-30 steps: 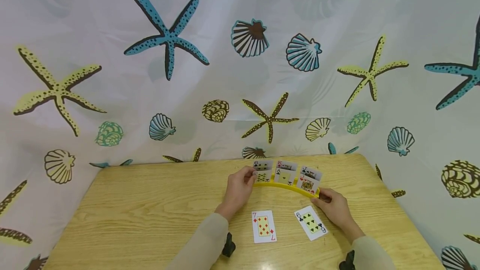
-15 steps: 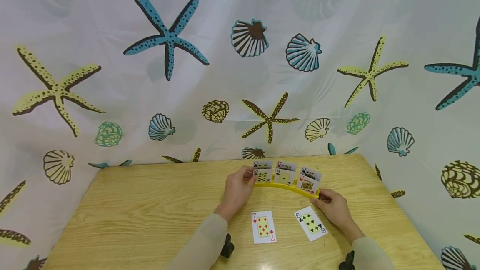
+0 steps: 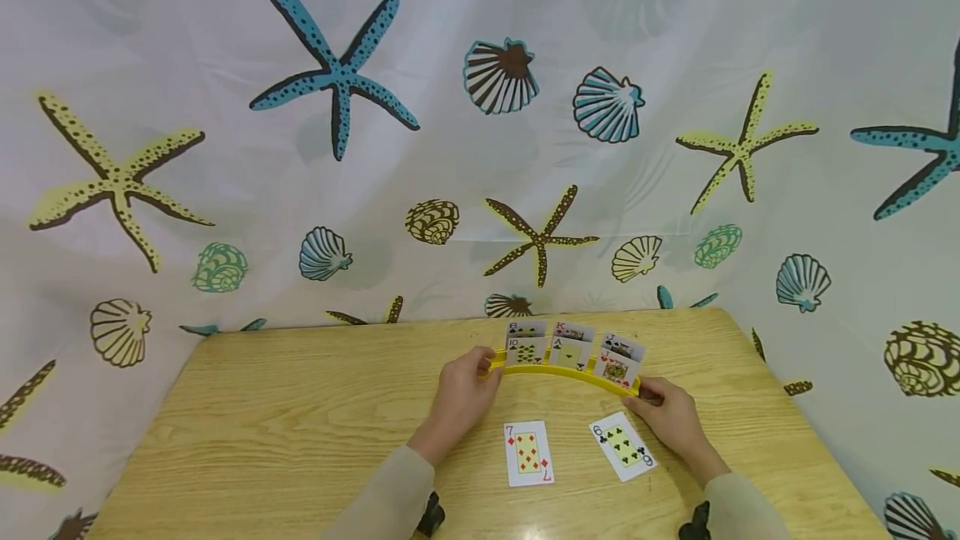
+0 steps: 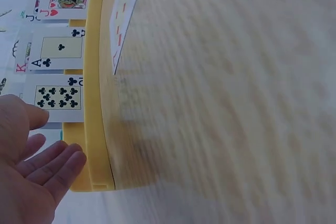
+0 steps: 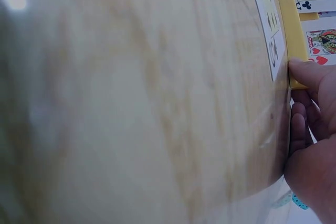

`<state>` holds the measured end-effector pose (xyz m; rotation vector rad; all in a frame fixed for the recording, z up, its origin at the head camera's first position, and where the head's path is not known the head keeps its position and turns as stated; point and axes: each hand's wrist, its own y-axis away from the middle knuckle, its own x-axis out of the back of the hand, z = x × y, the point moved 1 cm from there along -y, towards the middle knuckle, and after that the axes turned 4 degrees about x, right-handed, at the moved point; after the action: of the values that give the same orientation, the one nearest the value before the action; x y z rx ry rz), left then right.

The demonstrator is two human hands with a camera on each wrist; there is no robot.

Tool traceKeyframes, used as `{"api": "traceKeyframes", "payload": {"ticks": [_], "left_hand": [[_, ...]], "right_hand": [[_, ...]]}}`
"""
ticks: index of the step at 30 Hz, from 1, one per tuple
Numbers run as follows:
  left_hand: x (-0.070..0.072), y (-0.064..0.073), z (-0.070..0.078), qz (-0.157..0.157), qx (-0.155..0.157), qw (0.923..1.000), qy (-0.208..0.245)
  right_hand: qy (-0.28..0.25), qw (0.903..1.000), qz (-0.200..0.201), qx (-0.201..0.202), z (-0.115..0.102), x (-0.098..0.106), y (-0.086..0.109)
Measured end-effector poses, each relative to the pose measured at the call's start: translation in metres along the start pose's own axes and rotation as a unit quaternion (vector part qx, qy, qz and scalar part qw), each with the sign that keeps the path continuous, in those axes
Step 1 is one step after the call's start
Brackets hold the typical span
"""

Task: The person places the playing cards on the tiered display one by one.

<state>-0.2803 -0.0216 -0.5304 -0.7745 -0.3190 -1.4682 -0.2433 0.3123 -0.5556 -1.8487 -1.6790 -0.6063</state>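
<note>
A curved yellow playing card holder point(image 3: 558, 370) stands toward the back of the table with two rows of upright cards. Its front row has a ten of clubs point(image 3: 525, 351), an ace of clubs point(image 3: 571, 353) and a jack of hearts point(image 3: 617, 369). Behind them show the tops of a six, a king and a jack. My left hand point(image 3: 463, 394) is at the holder's left end, its fingers loosely extended and the thumb beside the ten in the left wrist view. My right hand point(image 3: 667, 415) pinches the holder's right end, thumb in front.
Face up in front of the holder lie a seven of diamonds point(image 3: 528, 453) and a six of clubs point(image 3: 622, 447). The wooden table point(image 3: 300, 423) meets a cloth backdrop point(image 3: 450, 148) with starfish and shells at its back edge.
My left hand has moved left, off the ten of clubs, which now stands straight in the holder. The right hand stays at its end.
</note>
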Motion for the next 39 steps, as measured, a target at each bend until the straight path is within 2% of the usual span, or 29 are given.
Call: {"api": "traceKeyframes", "payload": {"ticks": [9,16,23,27,30,33,39], "left_hand": [[0.011,0.027,-0.007,-0.076,-0.005,0.9966,-0.03],[0.016,0.043,-0.007,-0.149,0.008,0.9875,-0.049],[0.016,0.058,-0.007,-0.187,-0.014,0.9796,-0.071],[0.016,0.063,-0.005,-0.218,-0.028,0.9707,-0.098],[0.016,0.066,-0.003,-0.247,-0.026,0.9618,-0.116],[0.015,0.068,-0.002,-0.263,-0.02,0.9565,-0.125],[0.014,0.071,0.001,-0.267,-0.02,0.9539,-0.136]], "right_hand": [[0.0,1.0,-0.001,0.0,0.001,0.0,0.0],[0.003,1.0,-0.001,0.003,0.002,0.0,0.0],[0.005,0.9999,-0.001,0.009,0.004,0.0,-0.002],[0.005,0.9999,0.0,0.01,0.005,0.0,-0.003],[0.004,0.9999,-0.001,0.009,0.006,0.0,-0.003],[0.003,1.0,-0.002,0.008,0.006,-0.001,-0.002],[0.004,1.0,-0.003,0.007,0.005,-0.001,-0.003]]}}
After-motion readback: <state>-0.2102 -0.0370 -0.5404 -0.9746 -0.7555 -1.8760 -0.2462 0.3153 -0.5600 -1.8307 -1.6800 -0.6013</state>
